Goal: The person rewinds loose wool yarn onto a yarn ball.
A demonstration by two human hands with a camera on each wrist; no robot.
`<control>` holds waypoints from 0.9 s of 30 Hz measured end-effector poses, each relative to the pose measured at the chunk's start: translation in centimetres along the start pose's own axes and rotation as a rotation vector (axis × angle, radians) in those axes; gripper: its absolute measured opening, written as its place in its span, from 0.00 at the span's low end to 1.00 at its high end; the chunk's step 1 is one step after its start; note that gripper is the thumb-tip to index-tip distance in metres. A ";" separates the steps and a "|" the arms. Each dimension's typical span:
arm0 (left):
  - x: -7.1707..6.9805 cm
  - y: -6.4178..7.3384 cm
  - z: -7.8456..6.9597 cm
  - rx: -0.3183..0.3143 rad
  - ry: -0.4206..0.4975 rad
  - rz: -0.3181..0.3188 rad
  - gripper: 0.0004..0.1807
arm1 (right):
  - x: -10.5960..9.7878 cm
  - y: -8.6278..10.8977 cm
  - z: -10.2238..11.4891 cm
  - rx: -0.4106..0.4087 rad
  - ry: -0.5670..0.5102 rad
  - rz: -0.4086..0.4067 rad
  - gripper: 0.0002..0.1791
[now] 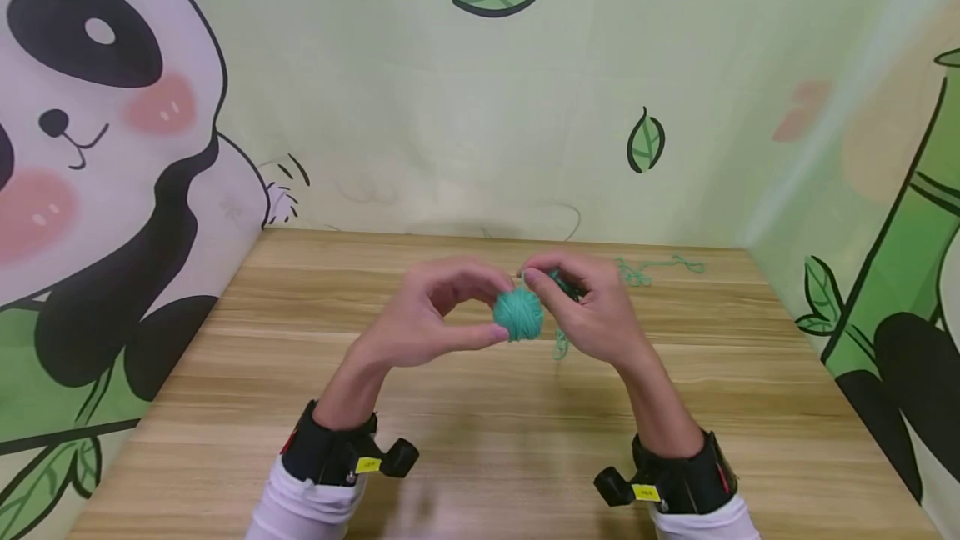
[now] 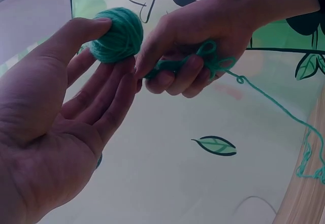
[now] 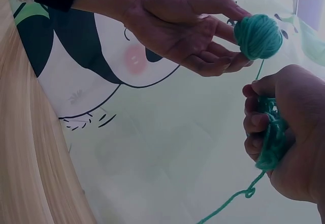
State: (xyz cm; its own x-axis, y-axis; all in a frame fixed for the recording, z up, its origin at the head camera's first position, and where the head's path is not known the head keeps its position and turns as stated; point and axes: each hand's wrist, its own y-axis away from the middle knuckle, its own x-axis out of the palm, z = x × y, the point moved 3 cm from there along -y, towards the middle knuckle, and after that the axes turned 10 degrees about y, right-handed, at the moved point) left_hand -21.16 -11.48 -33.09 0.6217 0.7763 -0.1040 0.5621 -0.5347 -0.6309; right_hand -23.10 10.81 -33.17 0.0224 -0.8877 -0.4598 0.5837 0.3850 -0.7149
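Two curled hands (image 1: 423,319) (image 1: 592,311) round green yarn (image 1: 518,315)

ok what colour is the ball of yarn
The ball of yarn is teal green, showing best in the right wrist view.

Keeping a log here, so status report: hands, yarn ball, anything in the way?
Left hand holding yarn ball. Right hand gripping bunched yarn, strand running to ball. Loose yarn on table beyond right hand; no obstruction seen.

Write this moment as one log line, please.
left hand: holds yarn ball | right hand: grips bunched yarn | table: loose yarn lies on it
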 end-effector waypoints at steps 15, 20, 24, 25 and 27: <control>-0.4 -0.2 -0.3 0.124 0.069 -0.115 0.21 | 0.2 -0.1 -0.6 0.088 0.109 0.119 0.10; -0.6 -0.2 -0.5 0.155 0.064 -0.183 0.23 | 0.3 0.0 -0.8 0.104 0.159 0.182 0.10; -0.9 -0.2 -0.5 0.143 0.024 -0.261 0.23 | 0.5 0.1 -0.7 0.100 0.162 0.231 0.09; -1.0 -0.2 -0.4 0.136 0.009 -0.283 0.23 | 0.6 0.1 -0.7 0.097 0.154 0.241 0.08; -1.1 -0.2 -0.4 0.119 -0.019 -0.327 0.24 | 0.6 0.1 -0.5 0.099 0.127 0.263 0.08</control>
State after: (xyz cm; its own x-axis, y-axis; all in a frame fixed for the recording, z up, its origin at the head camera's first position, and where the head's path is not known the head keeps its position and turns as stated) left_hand -21.77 -12.39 -32.52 0.4085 0.9067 0.1050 0.6619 -0.2151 -0.7181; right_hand -23.46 10.46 -33.82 0.0850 -0.7195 -0.6892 0.6479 0.5654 -0.5104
